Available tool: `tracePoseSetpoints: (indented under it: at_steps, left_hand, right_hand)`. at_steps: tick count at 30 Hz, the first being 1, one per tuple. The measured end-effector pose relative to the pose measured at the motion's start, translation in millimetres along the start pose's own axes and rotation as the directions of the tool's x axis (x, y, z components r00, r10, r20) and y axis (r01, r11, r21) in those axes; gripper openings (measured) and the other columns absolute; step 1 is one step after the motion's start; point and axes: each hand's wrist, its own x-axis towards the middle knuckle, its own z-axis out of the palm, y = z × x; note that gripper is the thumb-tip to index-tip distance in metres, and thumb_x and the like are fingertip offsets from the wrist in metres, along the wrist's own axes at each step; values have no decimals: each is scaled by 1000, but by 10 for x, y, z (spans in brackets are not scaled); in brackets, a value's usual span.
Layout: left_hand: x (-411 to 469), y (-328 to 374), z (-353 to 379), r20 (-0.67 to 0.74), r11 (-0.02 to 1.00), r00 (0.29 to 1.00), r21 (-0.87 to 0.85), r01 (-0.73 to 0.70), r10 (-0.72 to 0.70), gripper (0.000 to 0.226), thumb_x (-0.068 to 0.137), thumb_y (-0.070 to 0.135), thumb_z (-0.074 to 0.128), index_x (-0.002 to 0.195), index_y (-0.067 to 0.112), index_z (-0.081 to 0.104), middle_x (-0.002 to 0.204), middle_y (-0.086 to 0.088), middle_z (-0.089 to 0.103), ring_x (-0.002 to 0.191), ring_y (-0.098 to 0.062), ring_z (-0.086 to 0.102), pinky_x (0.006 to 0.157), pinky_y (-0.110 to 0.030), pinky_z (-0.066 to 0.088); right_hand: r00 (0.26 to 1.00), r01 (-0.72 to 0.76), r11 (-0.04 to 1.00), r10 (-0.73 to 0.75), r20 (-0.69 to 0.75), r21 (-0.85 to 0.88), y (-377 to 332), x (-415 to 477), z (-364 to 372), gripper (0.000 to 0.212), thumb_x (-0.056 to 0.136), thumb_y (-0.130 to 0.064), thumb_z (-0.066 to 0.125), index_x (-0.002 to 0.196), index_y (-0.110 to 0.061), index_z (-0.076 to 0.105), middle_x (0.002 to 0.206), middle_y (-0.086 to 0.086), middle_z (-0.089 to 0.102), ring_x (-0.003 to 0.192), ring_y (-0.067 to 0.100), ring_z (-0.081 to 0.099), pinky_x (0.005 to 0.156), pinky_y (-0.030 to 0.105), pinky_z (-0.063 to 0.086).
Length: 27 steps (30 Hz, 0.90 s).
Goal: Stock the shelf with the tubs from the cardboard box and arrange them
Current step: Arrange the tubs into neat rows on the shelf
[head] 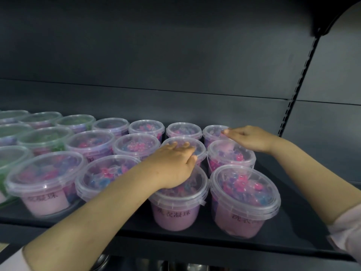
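Note:
Clear plastic tubs of pink and blue beads with purple labels stand in rows on a dark shelf (297, 222). My left hand (173, 165) lies flat on the lid of a second-row tub (198, 146), fingers stretched over the top and thumb at its right rim. Its wrist rests on the front tub (175, 212). My right hand (250, 139) reaches to the back-right tub (212, 132), fingers curled over its right rim. Below that hand stands another tub (230, 155), and the front-right tub (244, 194) is untouched. The cardboard box is out of view.
Tubs with green contents (45, 137) fill the shelf's left end. A slotted upright (304, 75) runs up the back panel at the right. Bare shelf lies right of the last column. Something metallic shows dimly below the shelf (101, 261).

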Motion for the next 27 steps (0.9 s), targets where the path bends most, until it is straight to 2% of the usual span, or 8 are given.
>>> tracePoseSetpoints:
  at_steps: [2, 7, 11, 13, 16, 20, 23, 27]
  left_hand:
    - [1, 4, 2, -6, 1000, 1000, -5, 0, 0, 52, 102, 43, 14, 152, 27, 14, 161, 8, 3, 148, -15, -2, 120, -35, 1]
    - [0, 4, 10, -13, 1000, 1000, -18, 0, 0, 52, 102, 42, 15, 152, 28, 14, 160, 10, 4, 148, -17, -1, 120, -36, 2]
    - [-6, 1, 6, -12, 1000, 1000, -13, 1, -2, 52, 102, 42, 15, 152, 27, 14, 161, 8, 4, 148, -19, 0, 120, -38, 4]
    - [-2, -1, 10, -11, 1000, 1000, -8, 2, -2, 53, 102, 42, 15, 152, 26, 13, 161, 7, 4, 148, -19, 0, 120, -38, 4]
    - [18, -15, 23, -12, 1000, 1000, -4, 8, -8, 54, 102, 42, 15, 153, 25, 13, 161, 4, 6, 148, -21, 2, 120, -40, 7]
    - [30, -17, 25, -12, 1000, 1000, 13, 13, -13, 54, 101, 42, 15, 152, 24, 14, 161, 2, 6, 148, -23, 4, 120, -41, 8]
    - [10, 5, 1, 4, 1000, 1000, 15, 18, -18, 54, 102, 39, 14, 153, 23, 12, 161, 1, 5, 148, -23, 3, 120, -39, 6]
    - [-52, 36, -59, 16, 1000, 1000, 2, 26, -26, 54, 102, 40, 15, 153, 23, 12, 161, -2, -3, 147, -23, -8, 119, -40, 1]
  right_hand:
    - [999, 30, 999, -30, -30, 14, -23, -40, 33, 59, 94, -62, 28, 136, -30, 54, 147, -7, 45, 137, 17, 40, 105, 23, 25]
    - [1000, 13, 1000, -13, 8, 8, -86, -92, 22, 61, 89, -67, 30, 132, -34, 57, 141, -7, 52, 132, 17, 45, 109, 32, 32]
    - [999, 38, 999, -38, -10, 3, -220, -265, -33, 60, 91, -65, 27, 134, -34, 54, 144, -8, 49, 134, 15, 43, 106, 27, 28]
    - [998, 61, 997, -60, -36, 50, -280, -464, -69, 59, 91, -64, 24, 126, -35, 62, 140, -9, 53, 130, 13, 46, 103, 24, 29]
    - [994, 29, 995, -39, 105, 99, -359, -759, -92, 62, 88, -70, 19, 115, -41, 67, 133, -17, 55, 123, 6, 51, 99, 23, 31]
    - [983, -33, 997, 20, 183, 68, -462, -844, -69, 61, 91, -66, 17, 126, -41, 60, 134, -22, 50, 115, -2, 46, 84, 12, 36]
    - [982, -58, 997, 47, 183, 50, -533, -841, -67, 59, 92, -65, 18, 128, -40, 58, 137, -18, 51, 114, -1, 45, 92, 19, 33]
    - [980, -84, 995, 74, 184, 47, -572, -878, -66, 59, 90, -70, 21, 126, -44, 59, 143, -14, 49, 128, 9, 47, 102, 26, 31]
